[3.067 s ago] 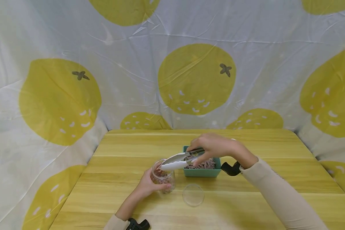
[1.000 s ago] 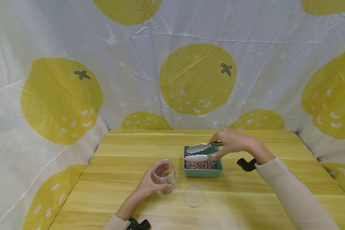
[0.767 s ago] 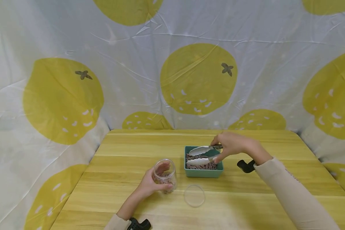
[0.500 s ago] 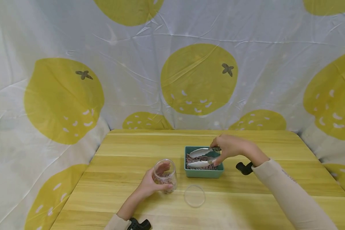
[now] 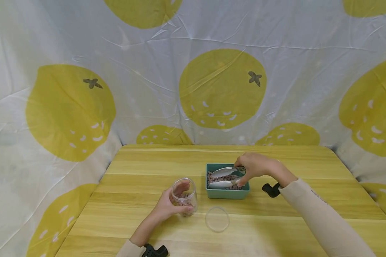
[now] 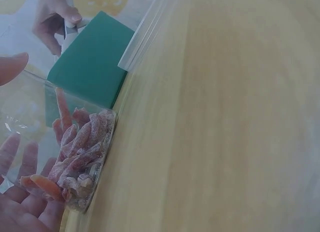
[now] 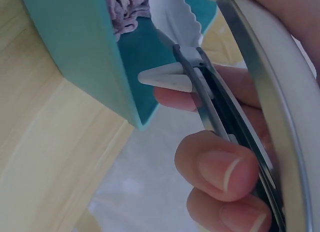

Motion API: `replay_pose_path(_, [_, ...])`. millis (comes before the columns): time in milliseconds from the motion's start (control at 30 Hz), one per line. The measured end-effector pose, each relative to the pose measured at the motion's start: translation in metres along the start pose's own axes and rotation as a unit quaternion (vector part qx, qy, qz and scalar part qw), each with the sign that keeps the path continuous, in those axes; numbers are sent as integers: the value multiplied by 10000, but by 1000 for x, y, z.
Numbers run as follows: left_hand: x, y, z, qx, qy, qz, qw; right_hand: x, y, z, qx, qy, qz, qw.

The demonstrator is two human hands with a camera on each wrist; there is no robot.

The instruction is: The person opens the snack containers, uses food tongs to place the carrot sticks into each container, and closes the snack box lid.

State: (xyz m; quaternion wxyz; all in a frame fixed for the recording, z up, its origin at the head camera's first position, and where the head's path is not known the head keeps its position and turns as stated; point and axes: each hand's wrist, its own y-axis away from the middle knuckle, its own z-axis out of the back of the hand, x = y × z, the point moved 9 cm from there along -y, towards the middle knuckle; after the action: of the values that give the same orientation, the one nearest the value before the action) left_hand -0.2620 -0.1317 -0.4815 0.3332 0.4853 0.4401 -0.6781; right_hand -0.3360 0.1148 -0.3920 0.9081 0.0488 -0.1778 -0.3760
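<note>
My left hand (image 5: 165,205) grips a clear open jar (image 5: 189,198) standing on the table, thumb on the near side. Pinkish, dusted strips (image 6: 82,147) lie at the jar's bottom, seen through its wall in the left wrist view. To the right is a teal rectangular box (image 5: 228,194) with brownish-purple strips (image 7: 127,9) inside. My right hand (image 5: 257,165) holds tongs (image 5: 224,172) with white scalloped heads. The heads are spread and sit down in the box among the strips. Whether anything is caught between them cannot be told.
A clear round lid (image 5: 217,219) lies on the wooden table (image 5: 141,160) in front of the box, right of the jar. Behind and at both sides hangs a white cloth (image 5: 148,71) printed with yellow fruit.
The right hand has moved the tongs from over the jar's mouth rightward to the box, then lowered their spread heads into the strips. The left hand and jar stay put.
</note>
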Motion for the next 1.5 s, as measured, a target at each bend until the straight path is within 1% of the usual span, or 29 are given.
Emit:
replay_pose_path(233, [0,0,1,12,-69,-19,10000,5,2,-2,-83,166,-33,9998])
replay_pose_path(367, [0,0,1,33,-49,-10,10000,9,3,-1,-162,272,36,9995])
replay_pose_path(533, [0,2,1,46,-9,-3,10000,13,5,-1,-274,494,234,9981])
replay_pose_path(667, [1,3,1,36,3,-37,10000,16,6,-2,-343,510,370,9974])
replay_pose_path(833, [1,4,1,37,-3,-60,10000,16,7,-4,-353,409,409,9977])
replay_pose_path(933, [1,4,1,32,0,-5,10000,14,7,-6,-321,326,313,9985])
replay_pose_path(1000, [1,4,1,28,-10,36,10000,15,7,-5,-293,298,333,9986])
replay_pose_path(1167, [0,2,1,4,-43,119,9999,13,7,-2,-219,209,216,9993])
replay_pose_path(1267, [1,2,1,-20,-77,164,9998,12,7,-1,-186,157,79,9997])
replay_pose_path(1500, [2,1,0,40,-25,83,10000,13,6,-3,-116,215,63,9997])
